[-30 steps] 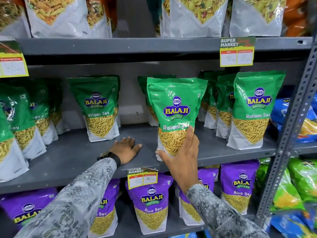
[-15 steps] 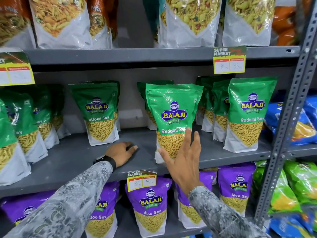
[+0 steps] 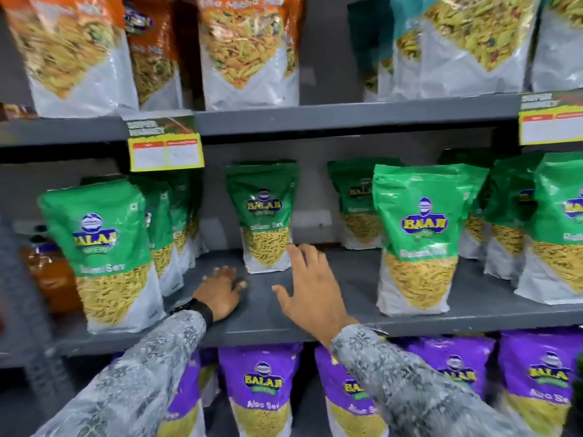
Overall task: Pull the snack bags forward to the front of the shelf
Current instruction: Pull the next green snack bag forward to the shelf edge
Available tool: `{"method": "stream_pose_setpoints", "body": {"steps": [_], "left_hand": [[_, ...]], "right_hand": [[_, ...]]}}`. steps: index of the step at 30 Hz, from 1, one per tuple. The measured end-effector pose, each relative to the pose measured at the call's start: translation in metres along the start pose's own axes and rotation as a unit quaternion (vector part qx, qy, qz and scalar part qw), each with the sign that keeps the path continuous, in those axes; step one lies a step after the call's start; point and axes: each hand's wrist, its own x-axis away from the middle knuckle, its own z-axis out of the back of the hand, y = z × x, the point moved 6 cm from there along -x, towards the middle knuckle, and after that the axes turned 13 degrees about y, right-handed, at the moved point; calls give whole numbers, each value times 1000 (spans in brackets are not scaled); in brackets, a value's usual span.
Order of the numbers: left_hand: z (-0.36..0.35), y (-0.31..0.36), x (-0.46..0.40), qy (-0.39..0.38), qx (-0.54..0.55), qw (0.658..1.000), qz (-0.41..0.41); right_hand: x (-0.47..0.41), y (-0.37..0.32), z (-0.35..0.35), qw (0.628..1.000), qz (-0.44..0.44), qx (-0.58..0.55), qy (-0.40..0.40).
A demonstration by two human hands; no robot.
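Green Ratlami Sev snack bags stand on the grey middle shelf (image 3: 315, 323). One green bag (image 3: 264, 216) stands set back in the middle of the shelf. My right hand (image 3: 310, 283) is open in the air just right of that bag's lower corner, fingers spread, holding nothing. My left hand (image 3: 220, 293) lies open on the shelf just left of and in front of the bag. A second green bag (image 3: 421, 234) stands near the front edge to the right. Another front bag (image 3: 101, 247) stands at the left, with more bags in a row behind it.
Orange and teal snack bags fill the upper shelf (image 3: 347, 116), with a yellow price tag (image 3: 165, 146) on its edge. Purple Aloo Sev bags (image 3: 263, 389) stand on the shelf below. More green bags (image 3: 558, 228) crowd the right end.
My right hand has let go of the green bag it held at the front and moved left toward the set-back bag. The view has swung left. My left hand stays on the shelf.
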Motion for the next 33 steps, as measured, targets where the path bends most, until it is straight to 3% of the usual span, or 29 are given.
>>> {"method": "stream_pose_setpoints", "body": {"steps": [3, 7, 13, 22, 33], "left_hand": [[-10, -11, -16, -16, 6, 1000, -5], [-27, -13, -26, -16, 6, 999, -39], [-48, -21, -29, -16, 5, 998, -64], [-49, -18, -28, -4, 5, 997, -73], [-45, -18, -24, -36, 4, 997, -66]], "right_hand": [[-22, -7, -64, 988, -134, -68, -41], [-48, -1, -124, 937, -319, -135, 30], [-67, 6, -167, 890, -436, -106, 82], [-63, 11, -171, 892, -432, -72, 112], [-18, -15, -101, 908, -397, -17, 135]]}}
